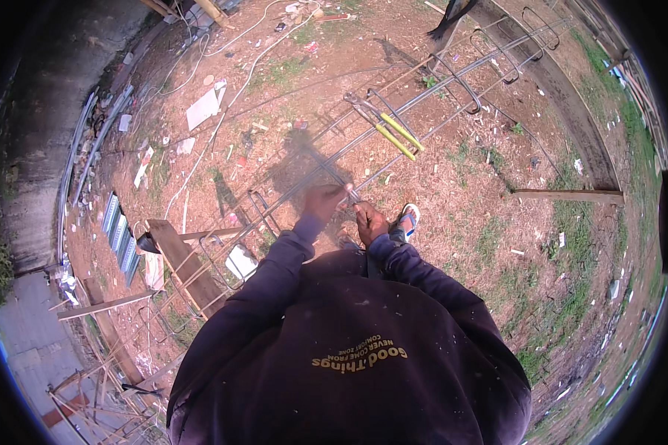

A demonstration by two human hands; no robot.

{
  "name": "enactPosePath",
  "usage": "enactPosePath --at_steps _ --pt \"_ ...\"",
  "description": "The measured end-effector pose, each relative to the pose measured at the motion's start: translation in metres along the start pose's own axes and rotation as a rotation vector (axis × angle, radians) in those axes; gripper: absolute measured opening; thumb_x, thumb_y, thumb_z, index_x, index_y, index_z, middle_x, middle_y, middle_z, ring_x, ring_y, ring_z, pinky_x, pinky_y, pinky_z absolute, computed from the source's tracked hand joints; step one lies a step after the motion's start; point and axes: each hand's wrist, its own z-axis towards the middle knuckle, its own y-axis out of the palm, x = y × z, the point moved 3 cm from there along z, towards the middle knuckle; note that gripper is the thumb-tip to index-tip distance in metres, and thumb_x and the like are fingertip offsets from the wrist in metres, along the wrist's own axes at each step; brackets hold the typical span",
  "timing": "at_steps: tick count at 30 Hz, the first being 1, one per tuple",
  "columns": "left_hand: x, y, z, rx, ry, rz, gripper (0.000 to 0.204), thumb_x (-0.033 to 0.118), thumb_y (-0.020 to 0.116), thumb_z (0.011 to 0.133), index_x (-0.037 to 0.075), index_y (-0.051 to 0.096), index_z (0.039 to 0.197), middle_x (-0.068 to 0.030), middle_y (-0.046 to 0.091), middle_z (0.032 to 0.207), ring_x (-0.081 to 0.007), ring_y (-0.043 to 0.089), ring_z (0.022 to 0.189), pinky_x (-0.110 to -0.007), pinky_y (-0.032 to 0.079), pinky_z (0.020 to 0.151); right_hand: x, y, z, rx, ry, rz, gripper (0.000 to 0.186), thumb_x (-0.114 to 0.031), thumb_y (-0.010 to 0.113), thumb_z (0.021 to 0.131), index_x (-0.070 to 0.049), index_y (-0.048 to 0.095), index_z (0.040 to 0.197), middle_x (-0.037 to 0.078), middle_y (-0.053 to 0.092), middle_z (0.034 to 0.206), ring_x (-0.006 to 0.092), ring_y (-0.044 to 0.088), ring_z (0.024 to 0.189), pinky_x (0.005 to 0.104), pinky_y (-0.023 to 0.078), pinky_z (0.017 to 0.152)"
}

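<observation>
A reinforcement cage of long steel bars [341, 153] with bent wire stirrups [260, 209] runs diagonally in front of me. My left hand [325, 204] is at the cage's near side, smeared by motion, so its fingers do not show clearly. Close beside it, my right hand [372, 223] is closed with the fingers curled in, near a bent end of steel; what it grips is too small to make out. Pincers with yellow-green handles [395, 142] rest across the bars, beyond my hands and to the right.
Wooden planks [177, 259] stand under the cage at left, and another timber piece [571, 196] lies at right. Corrugated metal strips [119, 230], a pale cable [234, 104] and a white sheet [202, 109] lie on the littered ground. My sandalled foot [408, 222] is beside my right hand.
</observation>
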Motion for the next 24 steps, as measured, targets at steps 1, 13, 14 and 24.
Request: enactPosePath --at_steps 1,13,14,24 --pt "0.0 0.003 0.002 -0.017 -0.032 -0.115 0.04 0.035 0.071 0.092 -0.003 0.072 0.081 -0.0052 0.066 0.068 -0.0095 0.058 0.059 -0.026 0.047 0.057 0.0 0.001 0.0 0.01 -0.042 0.005 0.032 -0.034 0.05 0.101 -0.005 0.064 0.102 0.013 0.056 0.064 0.0244 0.065 0.057 0.0374 0.051 0.059" --pt "-0.011 0.015 0.007 0.024 -0.065 -0.117 0.039 0.035 0.078 0.083 -0.001 0.07 0.071 -0.0037 0.058 0.056 -0.0104 0.054 0.05 -0.029 0.043 0.048 -0.043 -0.058 0.05 -0.488 -0.468 -0.743 0.018 -0.023 0.057 0.09 -0.006 0.062 0.09 0.02 0.065 0.076 0.0395 0.065 0.078 0.0493 0.051 0.07" --pt "-0.014 0.016 0.007 0.013 -0.106 -0.088 0.041 0.035 0.079 0.083 -0.002 0.069 0.068 -0.0034 0.056 0.055 -0.011 0.053 0.049 -0.03 0.042 0.047 -0.048 -0.061 0.064 -0.477 -0.549 -0.816 0.016 -0.022 0.058 0.089 -0.006 0.063 0.091 0.018 0.066 0.077 0.0391 0.065 0.08 0.0491 0.051 0.072" --pt "-0.003 0.011 -0.001 -0.082 -0.062 -0.211 0.032 0.032 0.073 0.089 0.0 0.073 0.081 -0.0038 0.064 0.064 -0.0096 0.055 0.053 -0.028 0.042 0.048 -0.032 -0.017 0.182 -0.956 -0.161 -1.125 0.04 -0.044 0.075 0.075 -0.007 0.076 0.092 0.017 0.072 0.096 0.0349 0.067 0.093 0.0435 0.052 0.082"
